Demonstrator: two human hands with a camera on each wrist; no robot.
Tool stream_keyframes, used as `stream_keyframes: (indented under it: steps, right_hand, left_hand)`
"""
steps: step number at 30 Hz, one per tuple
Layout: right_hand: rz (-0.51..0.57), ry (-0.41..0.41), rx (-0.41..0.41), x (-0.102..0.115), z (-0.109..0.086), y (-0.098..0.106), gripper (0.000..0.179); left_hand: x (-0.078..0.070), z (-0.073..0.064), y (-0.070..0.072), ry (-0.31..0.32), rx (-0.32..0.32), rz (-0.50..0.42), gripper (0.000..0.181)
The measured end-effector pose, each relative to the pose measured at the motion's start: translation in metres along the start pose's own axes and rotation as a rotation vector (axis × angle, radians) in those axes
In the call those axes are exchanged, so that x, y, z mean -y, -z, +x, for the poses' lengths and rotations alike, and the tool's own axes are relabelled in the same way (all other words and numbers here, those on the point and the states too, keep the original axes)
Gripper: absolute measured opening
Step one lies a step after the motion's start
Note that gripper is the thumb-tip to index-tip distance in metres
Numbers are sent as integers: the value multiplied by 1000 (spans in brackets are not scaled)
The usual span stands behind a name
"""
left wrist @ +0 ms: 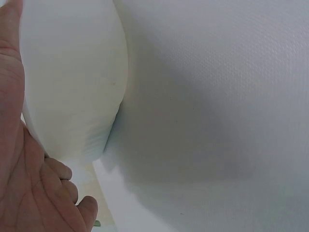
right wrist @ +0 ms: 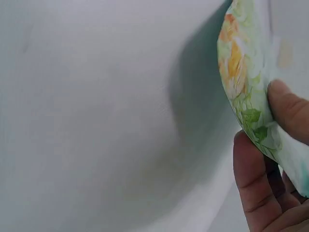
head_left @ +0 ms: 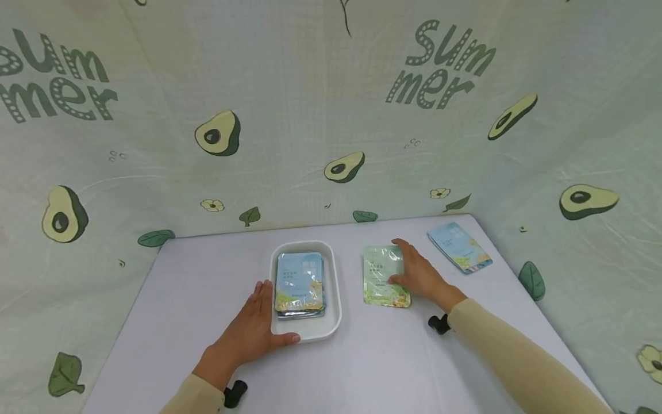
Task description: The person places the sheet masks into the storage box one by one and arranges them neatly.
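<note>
A white tray (head_left: 333,322) with rounded corners holds a small stack of blue foil packets (head_left: 300,282). My left hand (head_left: 250,330) rests against its left side, fingers straight along the wall and thumb at the near rim. In the left wrist view the tray's outer wall (left wrist: 75,72) lies beside the palm. Right of the tray, my right hand (head_left: 419,273) pinches the right edge of a green foil packet (head_left: 380,276), printed with orange and green at the bottom. The right wrist view shows the green packet (right wrist: 251,96) bent and raised off the table, between thumb and fingers.
More blue packets (head_left: 460,247) lie overlapped at the table's back right, beyond my right hand. The white table (head_left: 207,276) meets a hanging cloth (head_left: 289,115) printed with avocados at its back and sides.
</note>
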State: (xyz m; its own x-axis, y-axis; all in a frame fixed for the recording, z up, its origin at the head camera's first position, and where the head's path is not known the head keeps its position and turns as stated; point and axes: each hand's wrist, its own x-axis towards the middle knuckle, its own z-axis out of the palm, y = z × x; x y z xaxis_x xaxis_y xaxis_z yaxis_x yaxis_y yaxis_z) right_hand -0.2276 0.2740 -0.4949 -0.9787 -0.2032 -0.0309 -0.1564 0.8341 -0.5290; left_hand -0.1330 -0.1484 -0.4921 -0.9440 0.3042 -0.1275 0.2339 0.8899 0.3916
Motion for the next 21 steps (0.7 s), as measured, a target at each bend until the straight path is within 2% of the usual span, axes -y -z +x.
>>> stream_keyframes:
  steps: [2, 7, 9, 14, 18, 21]
  right_hand:
    - [56, -35, -15, 3, 0, 2, 93]
    - [217, -149, -51, 6, -2, 5, 58]
    - [243, -170, -71, 6, -3, 2, 49]
    - [256, -149, -99, 3, -4, -11, 50]
    - [339, -148, -57, 3, -3, -17, 58]
    - [372, -176, -51, 6, -1, -19, 59]
  left_hand:
    - [1, 1, 0, 4, 5, -1, 146]
    - [0, 1, 1, 16, 12, -15, 148]
    - [0, 0, 1, 20, 10, -25, 148]
    - [0, 1, 1, 17, 13, -33, 145]
    - [-1, 1, 1, 16, 20, -43, 144]
    - [-1, 1, 1, 21, 19, -51, 144]
